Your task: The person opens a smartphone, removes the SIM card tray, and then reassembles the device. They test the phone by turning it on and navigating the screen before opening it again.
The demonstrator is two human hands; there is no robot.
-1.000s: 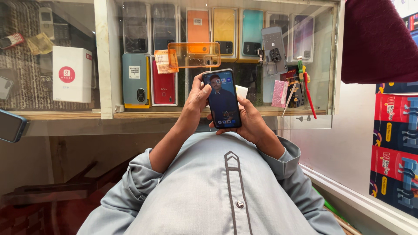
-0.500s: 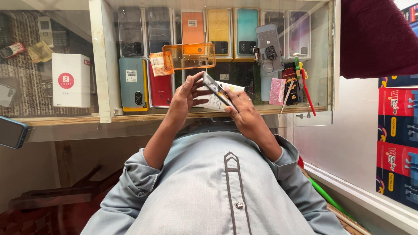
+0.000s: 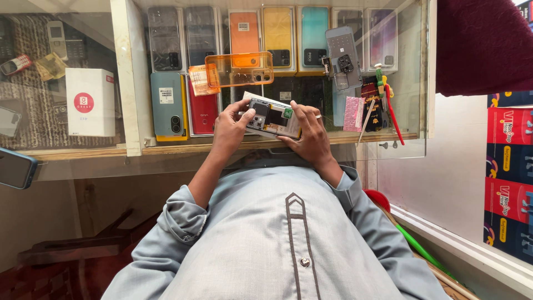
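Both hands hold one smartphone (image 3: 273, 118) over the glass counter (image 3: 166, 155). The phone lies sideways with its back cover off, so the camera block and inner boards show. My left hand (image 3: 230, 126) grips its left end near the cameras. At the phone's right end my right hand (image 3: 310, 132) has its fingers over the edge. A thin white sheet sticks out behind the phone. A clear orange phone case (image 3: 240, 68) lies on the glass just beyond the hands.
Under the glass stand rows of phone back covers (image 3: 277, 39) in grey, orange, yellow and teal. A white box (image 3: 90, 101) sits at left. A red-handled tool (image 3: 391, 111) and a pink pad (image 3: 353, 113) lie at right. Red cartons (image 3: 508, 166) are stacked far right.
The phone faced me with its screen lit a second ago. It was then turned over in both hands, and its open back now faces up, lying sideways.
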